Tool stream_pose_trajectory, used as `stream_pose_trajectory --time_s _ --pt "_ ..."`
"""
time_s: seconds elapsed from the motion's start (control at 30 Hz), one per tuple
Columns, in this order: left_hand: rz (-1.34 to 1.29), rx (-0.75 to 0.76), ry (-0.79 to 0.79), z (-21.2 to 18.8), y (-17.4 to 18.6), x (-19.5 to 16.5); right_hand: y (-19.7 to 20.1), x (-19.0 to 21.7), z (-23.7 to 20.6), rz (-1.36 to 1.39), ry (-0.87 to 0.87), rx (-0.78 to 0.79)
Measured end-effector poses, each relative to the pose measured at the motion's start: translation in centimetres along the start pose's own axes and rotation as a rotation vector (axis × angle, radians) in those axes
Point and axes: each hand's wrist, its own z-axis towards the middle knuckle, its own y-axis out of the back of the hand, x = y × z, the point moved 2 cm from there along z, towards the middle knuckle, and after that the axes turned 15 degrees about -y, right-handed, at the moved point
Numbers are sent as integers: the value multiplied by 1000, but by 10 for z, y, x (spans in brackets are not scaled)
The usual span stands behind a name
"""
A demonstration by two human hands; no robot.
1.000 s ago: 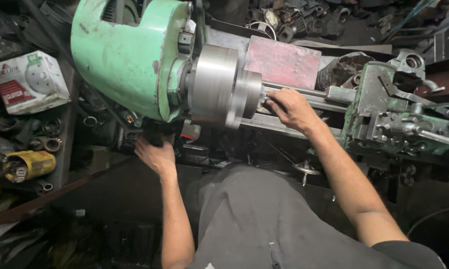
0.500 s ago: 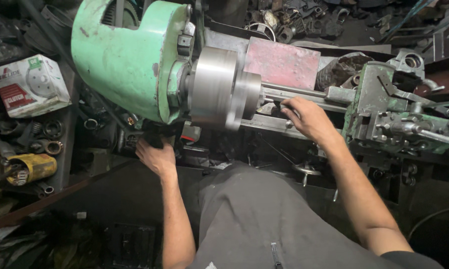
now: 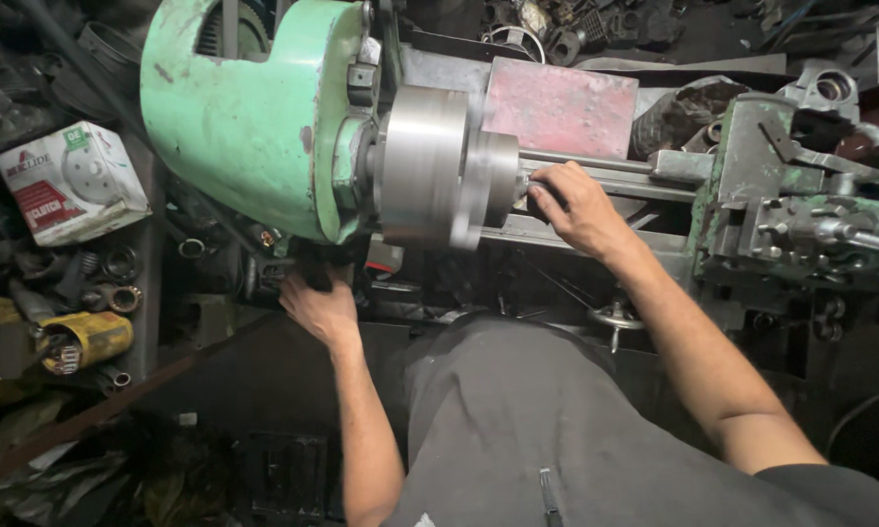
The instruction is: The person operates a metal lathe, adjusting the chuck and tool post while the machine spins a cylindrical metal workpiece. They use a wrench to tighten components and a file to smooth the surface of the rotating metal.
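Centre of frame: large grey steel chuck (image 3: 430,166) on the green cast-iron lathe headstock (image 3: 254,117), edges blurred, judged to be turning. Right hand (image 3: 574,207) just right of centre, fingers curled narrow on a small dark part at the stepped chuck face, touching or nearly so. Left hand (image 3: 320,304) lower left of centre, closed around a dark lever or control under the headstock; exact object not discernible. Green tool carriage (image 3: 791,215) at right, well apart from the chuck.

Risks judged: fingers drawn in by rotating steel; unintended lever movement; loose dark apron (image 3: 557,420) near the slideways.
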Motion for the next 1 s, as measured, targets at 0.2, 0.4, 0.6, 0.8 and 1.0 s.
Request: stream_pose_trajectory --time_s 0.2,0.4,0.6,0.8,1.0 --pt "11 7 -25 -1 -2 1 -6 -6 4 -29 69 -2" --pt "15 26 -30 -2 -2 2 -9 -10 3 -38 77 -2" --pt "9 13 -34 -2 -1 1 -5 -11 2 -28 60 3" --pt "3 3 -45 -2 -1 0 3 -9 -3 -58 35 6" --pt "22 0 -29 0 -1 0 23 -8 -10 -214 -4 51"
